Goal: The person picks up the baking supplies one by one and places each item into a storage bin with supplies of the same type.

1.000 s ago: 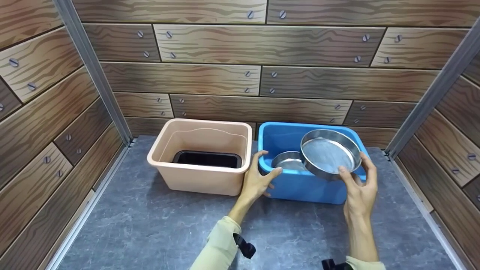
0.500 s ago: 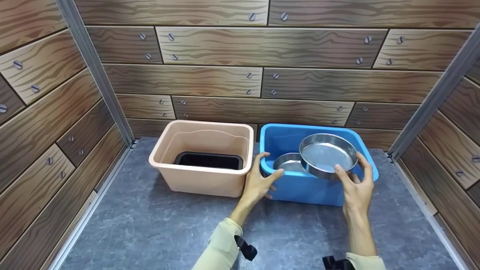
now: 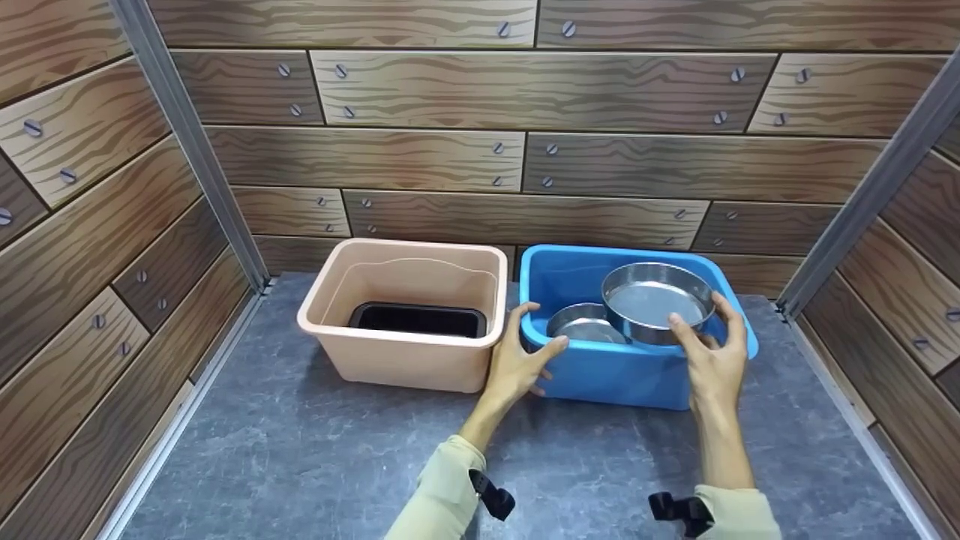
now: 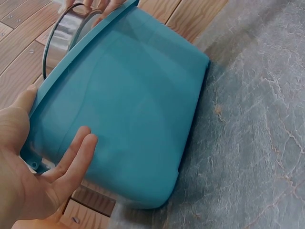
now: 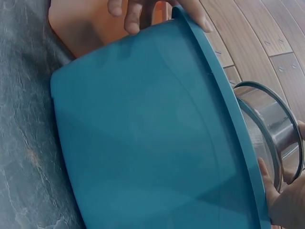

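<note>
Flanking blue bin [image 3: 600, 375]: beige tub [image 3: 405, 360], perhaps touching.

I am finding nothing to read here: no words, labels, brands or numbers are showing on the blue tub [image 3: 600, 375], the beige tub [image 3: 405, 360], the sieve [image 3: 654, 301] or the walls.

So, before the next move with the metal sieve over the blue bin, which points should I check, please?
1. Right hand grips the upper sieve by its rim: ok.
2. Left hand steadies the blue bin at its corner: ok.
3. Sieve is level: not ok, slightly tilted.
4. Second sieve lies inside the bin, partly beneath the held one: ok.
5. Gap between the two sieves: cannot tell.
6. Beige bin stands apart from both hands: ok.
</note>
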Action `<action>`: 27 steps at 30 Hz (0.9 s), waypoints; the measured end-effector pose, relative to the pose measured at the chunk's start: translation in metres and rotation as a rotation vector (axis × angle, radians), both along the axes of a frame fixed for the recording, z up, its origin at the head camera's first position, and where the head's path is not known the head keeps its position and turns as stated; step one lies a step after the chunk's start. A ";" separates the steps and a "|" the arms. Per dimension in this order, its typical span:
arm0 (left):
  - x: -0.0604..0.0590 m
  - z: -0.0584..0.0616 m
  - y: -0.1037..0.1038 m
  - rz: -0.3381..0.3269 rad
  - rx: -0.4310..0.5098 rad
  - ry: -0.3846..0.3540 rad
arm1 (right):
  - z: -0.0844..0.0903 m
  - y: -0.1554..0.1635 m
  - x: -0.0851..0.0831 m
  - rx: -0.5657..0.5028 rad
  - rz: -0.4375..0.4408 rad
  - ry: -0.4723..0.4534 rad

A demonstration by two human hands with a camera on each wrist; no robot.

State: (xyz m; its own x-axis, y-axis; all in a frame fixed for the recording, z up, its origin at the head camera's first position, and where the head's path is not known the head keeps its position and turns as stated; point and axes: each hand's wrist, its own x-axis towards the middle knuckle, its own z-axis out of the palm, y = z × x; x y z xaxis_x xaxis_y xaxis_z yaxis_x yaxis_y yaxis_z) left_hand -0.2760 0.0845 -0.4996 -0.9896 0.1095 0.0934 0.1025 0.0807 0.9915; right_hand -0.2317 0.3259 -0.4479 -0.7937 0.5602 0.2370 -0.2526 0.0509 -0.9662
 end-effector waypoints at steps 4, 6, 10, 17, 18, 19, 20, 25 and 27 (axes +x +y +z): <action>0.000 -0.001 0.000 0.003 0.001 -0.006 | -0.003 -0.002 -0.001 0.092 -0.070 -0.025; 0.001 -0.001 0.000 -0.002 0.000 -0.007 | -0.005 -0.004 -0.001 0.128 -0.106 -0.025; 0.000 0.000 0.000 -0.005 -0.007 -0.005 | -0.005 -0.006 -0.002 0.179 -0.151 -0.033; 0.000 0.002 0.000 -0.004 -0.020 -0.015 | -0.004 -0.008 -0.002 0.228 -0.171 -0.061; 0.000 0.002 0.000 -0.006 -0.020 -0.015 | -0.005 -0.008 -0.002 0.219 -0.167 -0.058; 0.000 0.001 0.000 -0.007 -0.018 -0.017 | -0.005 -0.008 -0.002 0.211 -0.163 -0.050; 0.000 0.001 0.000 -0.008 -0.017 -0.017 | -0.005 -0.008 -0.002 0.204 -0.160 -0.041; 0.000 0.000 0.000 -0.003 -0.007 -0.017 | -0.007 -0.006 -0.003 0.159 -0.134 -0.007; 0.000 0.000 0.000 0.001 -0.005 -0.013 | -0.008 -0.005 -0.003 0.149 -0.122 -0.014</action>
State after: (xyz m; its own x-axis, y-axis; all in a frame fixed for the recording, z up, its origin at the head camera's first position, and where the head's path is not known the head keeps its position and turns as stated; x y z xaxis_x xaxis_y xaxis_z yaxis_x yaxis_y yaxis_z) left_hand -0.2761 0.0848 -0.4995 -0.9908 0.1092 0.0803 0.0899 0.0862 0.9922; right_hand -0.2348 0.3207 -0.4554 -0.7260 0.6119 0.3139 -0.2223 0.2231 -0.9491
